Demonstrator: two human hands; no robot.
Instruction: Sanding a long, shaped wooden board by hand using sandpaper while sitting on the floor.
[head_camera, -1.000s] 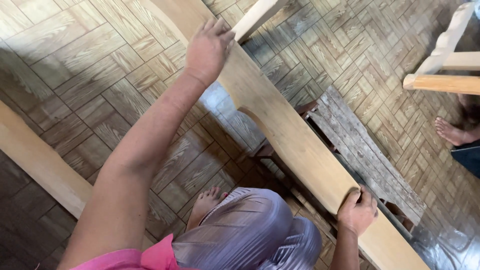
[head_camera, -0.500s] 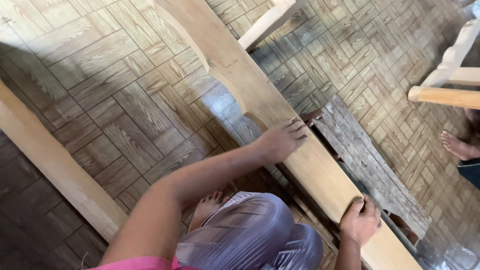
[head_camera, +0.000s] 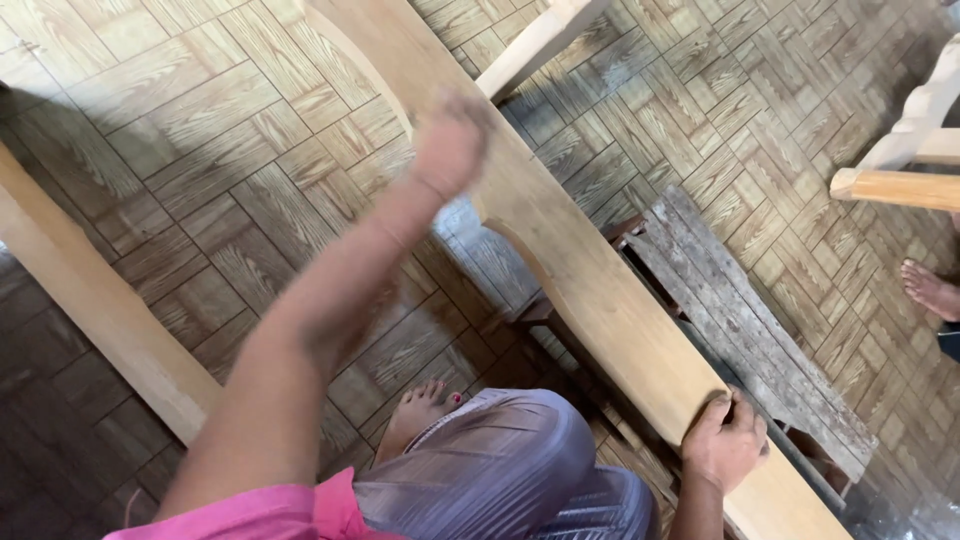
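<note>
1. On the near end of the board (head_camera: 590, 290), the right hand (head_camera: 725, 443) has its fingers curled over the right edge, clenched around it, the thumb lying on the top face.
2. Farther up the board, the left hand (head_camera: 450, 145) lies over the left edge, where that edge is cut into a curve; it is blurred, so I cannot tell whether its fingers grip or lie flat.
3. Running from upper left to lower right, the board is long and pale, with a scalloped left edge and a straight right one.
4. Beneath its lower half stands a grey weathered bench (head_camera: 745, 320), sticking out past the right edge.
5. Left of the board, open parquet floor (head_camera: 200, 130) stretches to a second plank (head_camera: 90, 300) lying well apart along the left side.
6. At the top, a pale rail (head_camera: 535, 45) meets the board's right edge.
7. Right of the bench, more open floor reaches a wooden frame (head_camera: 895, 185) and another person's bare foot (head_camera: 930, 290).
8. Close to the viewer, a knee in grey cloth (head_camera: 500, 455) and a bare foot (head_camera: 420, 415) sit just left of the board.
</note>
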